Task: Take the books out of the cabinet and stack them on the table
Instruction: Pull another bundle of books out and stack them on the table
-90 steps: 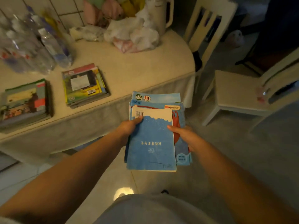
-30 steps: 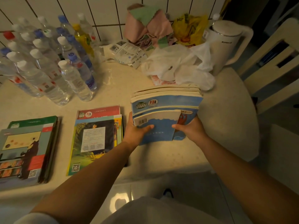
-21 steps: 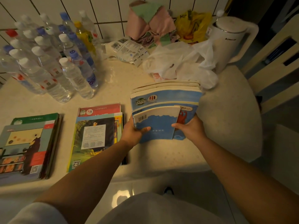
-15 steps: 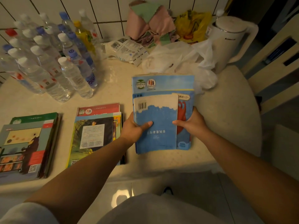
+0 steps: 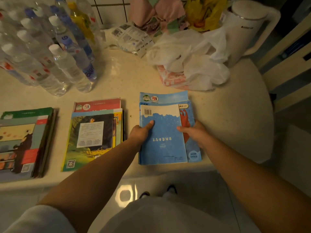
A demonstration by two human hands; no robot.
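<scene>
Both hands are on the blue book stack [image 5: 164, 132], which lies flat on the desk [image 5: 227, 115] at its near edge, right of centre. The left hand [image 5: 140, 132] grips the stack's left edge, thumb laid across the top cover and the other fingers hidden at the side. The right hand [image 5: 193, 132] grips the right edge the same way, thumb on the light blue cover, fingers tucked out of sight. The top book shows a barcode at its far left corner; under it a book with a red figure pokes out to the right, and a third with round logos sticks out at the far end.

Just left sits a second pile, the green-covered book stack [image 5: 94, 135], apart from the blue one. Further left, at the frame's edge, lies a third book pile [image 5: 25, 142]. Far left stands a cluster of water bottles [image 5: 55, 52]. Far right, a white plastic bag [image 5: 193, 59] slumps beside a white electric kettle [image 5: 244, 29].
</scene>
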